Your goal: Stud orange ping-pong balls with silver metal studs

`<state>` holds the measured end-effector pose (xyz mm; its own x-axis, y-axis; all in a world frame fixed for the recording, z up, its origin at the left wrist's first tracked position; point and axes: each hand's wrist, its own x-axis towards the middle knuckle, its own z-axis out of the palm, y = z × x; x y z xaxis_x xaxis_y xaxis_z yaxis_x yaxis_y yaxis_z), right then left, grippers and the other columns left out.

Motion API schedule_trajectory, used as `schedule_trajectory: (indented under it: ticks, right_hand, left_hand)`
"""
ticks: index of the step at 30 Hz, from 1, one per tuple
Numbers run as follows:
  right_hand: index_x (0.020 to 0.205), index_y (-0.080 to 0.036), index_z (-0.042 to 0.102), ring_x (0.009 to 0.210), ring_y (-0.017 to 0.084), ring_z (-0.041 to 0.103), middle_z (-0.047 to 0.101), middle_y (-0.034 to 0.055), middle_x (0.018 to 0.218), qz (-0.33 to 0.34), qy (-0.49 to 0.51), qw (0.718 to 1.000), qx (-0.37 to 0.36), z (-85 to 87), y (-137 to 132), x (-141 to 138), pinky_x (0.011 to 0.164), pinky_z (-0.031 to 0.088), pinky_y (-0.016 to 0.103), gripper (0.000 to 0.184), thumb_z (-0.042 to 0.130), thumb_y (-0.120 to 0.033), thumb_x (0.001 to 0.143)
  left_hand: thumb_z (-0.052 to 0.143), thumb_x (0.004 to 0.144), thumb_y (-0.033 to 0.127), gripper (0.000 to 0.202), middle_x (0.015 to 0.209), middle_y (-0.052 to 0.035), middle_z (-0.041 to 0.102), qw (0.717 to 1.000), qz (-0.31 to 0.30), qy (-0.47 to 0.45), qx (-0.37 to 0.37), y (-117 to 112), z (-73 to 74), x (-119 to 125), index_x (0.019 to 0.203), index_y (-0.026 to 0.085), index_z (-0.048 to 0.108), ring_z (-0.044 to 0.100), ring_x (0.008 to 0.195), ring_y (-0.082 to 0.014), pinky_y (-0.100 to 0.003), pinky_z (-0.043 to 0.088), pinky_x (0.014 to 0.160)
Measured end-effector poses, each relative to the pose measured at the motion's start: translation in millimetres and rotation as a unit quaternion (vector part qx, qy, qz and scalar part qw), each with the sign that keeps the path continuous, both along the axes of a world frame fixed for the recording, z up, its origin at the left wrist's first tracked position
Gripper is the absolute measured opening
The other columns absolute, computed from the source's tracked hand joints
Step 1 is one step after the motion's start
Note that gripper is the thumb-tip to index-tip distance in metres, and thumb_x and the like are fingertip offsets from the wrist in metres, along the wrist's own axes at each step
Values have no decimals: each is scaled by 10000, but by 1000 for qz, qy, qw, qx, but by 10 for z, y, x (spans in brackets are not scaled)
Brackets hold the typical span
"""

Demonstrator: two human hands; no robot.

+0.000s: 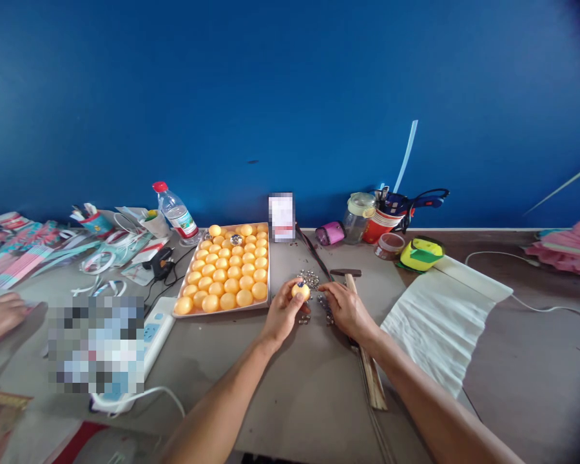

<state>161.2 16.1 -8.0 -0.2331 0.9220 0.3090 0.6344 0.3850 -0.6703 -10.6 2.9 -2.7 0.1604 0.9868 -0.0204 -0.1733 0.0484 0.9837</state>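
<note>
My left hand [286, 313] is closed round an orange ping-pong ball [300, 292] with a small dark blue piece on its top. To the right of the ball, my right hand [348, 308] is low over the table, its thumb and fingers drawn together at some small dark shiny pieces [327, 310]. What its fingertips pinch, if anything, is too small to tell. Just beyond both hands lies a pile of small silvery metal pieces [309, 278]. A shallow tray [269, 283] of many orange balls stands to the left, with a silver patterned ball [236, 240] among them.
A hammer [371, 380] lies beside my right forearm. White cloth [439, 316], a yellow tape measure [421, 252], a jar [358, 219] and red cups [381, 224] are on the right. Leftward are a bottle [178, 216], a power strip [158, 325] and another person's hand [2, 316].
</note>
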Motion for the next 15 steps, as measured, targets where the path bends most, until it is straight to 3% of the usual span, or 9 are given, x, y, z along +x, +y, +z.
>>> schedule_trajectory:
  ticks: [7, 15]
  right_hand:
    - [906, -206, 605, 812, 201, 614, 670, 51, 871, -35, 41, 998, -43, 42, -10, -19, 735, 455, 321, 195, 437, -266, 828]
    - [889, -200, 632, 706, 185, 590, 656, 32, 797, -65, 100, 990, -76, -3, 10, -1, 666, 451, 309, 226, 454, -315, 812]
  left_hand:
    - [578, 789, 435, 446, 872, -13, 555, 1000, -3, 0, -7, -13, 19, 3, 1147, 182, 497, 565, 624, -97, -220, 452, 580]
    - [589, 776, 447, 465, 849, -15, 561, 1000, 0, 12, 2, -18, 55, 10, 1138, 168, 499, 555, 622, -98, -222, 450, 594]
